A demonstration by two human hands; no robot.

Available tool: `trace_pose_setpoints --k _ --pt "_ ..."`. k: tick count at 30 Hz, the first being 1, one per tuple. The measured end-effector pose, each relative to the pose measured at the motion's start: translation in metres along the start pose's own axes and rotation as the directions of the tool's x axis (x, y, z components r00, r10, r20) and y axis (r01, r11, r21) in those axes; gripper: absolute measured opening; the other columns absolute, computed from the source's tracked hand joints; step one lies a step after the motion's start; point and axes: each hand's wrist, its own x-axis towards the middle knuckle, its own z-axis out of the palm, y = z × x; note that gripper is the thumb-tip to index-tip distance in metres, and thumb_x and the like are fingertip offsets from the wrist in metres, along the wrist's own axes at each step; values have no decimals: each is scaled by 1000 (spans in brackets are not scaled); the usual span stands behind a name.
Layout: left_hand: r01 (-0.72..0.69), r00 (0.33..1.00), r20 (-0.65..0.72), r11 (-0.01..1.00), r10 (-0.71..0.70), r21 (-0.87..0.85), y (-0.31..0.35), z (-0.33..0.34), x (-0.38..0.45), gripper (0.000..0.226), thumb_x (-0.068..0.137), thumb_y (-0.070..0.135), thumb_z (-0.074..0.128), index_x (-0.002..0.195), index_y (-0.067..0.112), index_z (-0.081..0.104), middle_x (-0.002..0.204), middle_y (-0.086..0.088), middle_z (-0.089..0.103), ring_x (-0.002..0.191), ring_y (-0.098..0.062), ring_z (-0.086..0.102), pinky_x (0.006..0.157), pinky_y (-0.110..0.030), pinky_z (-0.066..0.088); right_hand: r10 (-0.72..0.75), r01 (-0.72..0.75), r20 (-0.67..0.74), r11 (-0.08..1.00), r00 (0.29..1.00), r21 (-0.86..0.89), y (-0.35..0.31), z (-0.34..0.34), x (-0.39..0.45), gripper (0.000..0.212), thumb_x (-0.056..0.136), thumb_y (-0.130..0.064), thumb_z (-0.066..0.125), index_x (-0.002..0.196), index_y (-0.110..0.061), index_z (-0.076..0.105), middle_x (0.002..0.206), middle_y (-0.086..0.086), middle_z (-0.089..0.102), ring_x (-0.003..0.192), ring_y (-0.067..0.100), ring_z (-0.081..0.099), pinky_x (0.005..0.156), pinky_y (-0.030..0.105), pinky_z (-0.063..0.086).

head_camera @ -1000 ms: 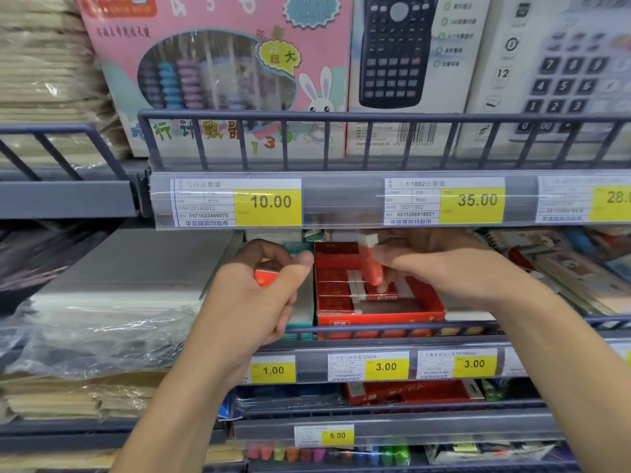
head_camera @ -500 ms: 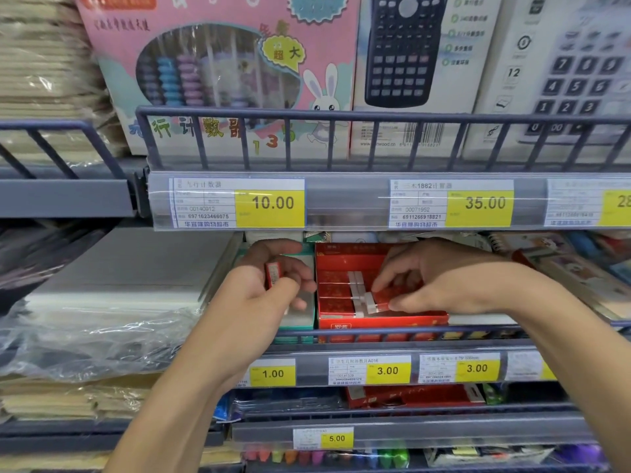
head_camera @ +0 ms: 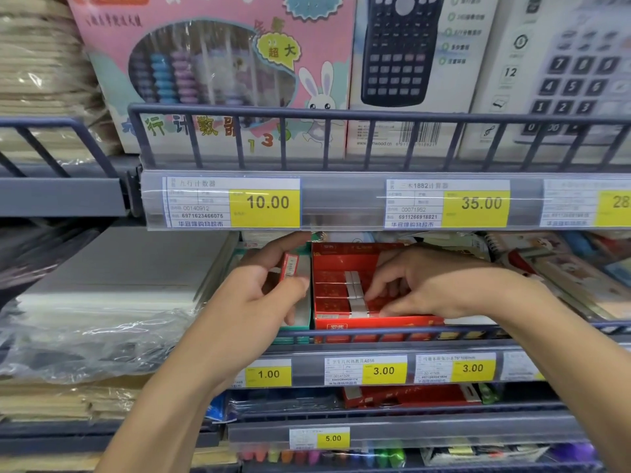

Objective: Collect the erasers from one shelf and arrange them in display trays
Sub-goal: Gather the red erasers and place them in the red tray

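Observation:
A red display tray [head_camera: 345,324] stands on the middle shelf, with several red-sleeved erasers [head_camera: 333,290] lying in rows inside it. My right hand [head_camera: 433,285] reaches into the tray from the right, its fingertips pressing on the front eraser [head_camera: 360,307]. My left hand [head_camera: 259,295] hovers just left of the tray and pinches one red-wrapped eraser [head_camera: 290,264] upright between thumb and fingers. A green tray [head_camera: 300,319] sits behind my left hand, mostly hidden.
A wire rail [head_camera: 375,332] runs along the shelf front below the tray. The upper shelf edge with price tags [head_camera: 266,203] overhangs closely above my hands. Plastic-wrapped paper stacks [head_camera: 102,302] lie left; notebooks [head_camera: 563,274] lie right. More red boxes [head_camera: 409,394] sit below.
My right hand has lowered an eraser from upright into the red tray and now presses it flat. My left hand has turned its eraser upright and shifted slightly toward the tray.

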Motion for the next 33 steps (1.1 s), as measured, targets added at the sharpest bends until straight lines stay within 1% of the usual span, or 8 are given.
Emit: trace_pose_setpoints --k 4,9,13,19,23,29,31,33 --pt "-19 1000 15 999 20 -42 1 1 -2 41 104 25 62 135 51 56 90 1 79 92 -9 74 86 -27 54 27 -24 -42 997 999 80 -3 -7 -8 29 84 -47 75 111 -39 70 98 -22 64 87 -12 58 77 8 44" --pt "-1 1000 4 989 2 -148 6 5 -3 17 97 21 67 108 8 68 92 -4 81 76 -28 75 74 -19 58 24 80 -210 879 977 469 -22 -8 -17 18 88 -38 74 105 -42 71 98 -16 73 92 5 68 88 24 53" --pt "-22 1000 10 991 24 -135 13 11 -6 16 88 35 73 101 26 74 88 -3 81 71 -24 76 74 -21 60 -97 203 -244 864 965 461 -46 -7 -22 15 93 -39 68 108 -40 70 80 -23 71 69 -5 65 66 4 43" --pt "-63 998 -22 996 62 -60 15 11 -8 17 87 47 75 101 37 77 103 9 80 96 -9 75 82 -24 59 -18 199 -316 810 949 552 -56 -7 -24 12 92 -38 67 102 -43 72 71 -27 69 50 -7 59 53 1 38" --pt "-42 998 -45 990 36 -135 16 13 -8 6 89 28 78 95 29 77 96 2 80 81 -8 72 73 -15 54 -16 193 -347 854 938 483 -62 -2 -23 10 87 -55 65 85 -63 70 71 -28 70 67 -11 65 62 6 42" --pt "-22 997 -83 973 3 -230 17 18 -9 12 94 20 74 104 14 73 91 -1 82 86 -16 79 71 -9 55 -13 235 -344 753 939 615 -57 5 -19 22 90 -29 73 112 -24 73 104 -8 77 97 18 73 89 26 56" --pt "-40 995 -95 987 25 -156 16 18 -10 8 92 29 76 100 27 75 92 7 82 87 -10 78 73 -10 55 -8 247 -343 711 939 658 -52 5 -19 20 89 -22 74 109 -23 73 102 -8 77 91 12 73 79 18 56" --pt "-87 981 -160 988 107 128 10 16 -12 8 90 43 74 93 36 73 89 16 79 86 1 73 75 -11 53 6 223 -305 670 952 709 -48 3 -17 17 89 -17 74 103 -26 74 97 -10 78 84 4 72 73 12 53"
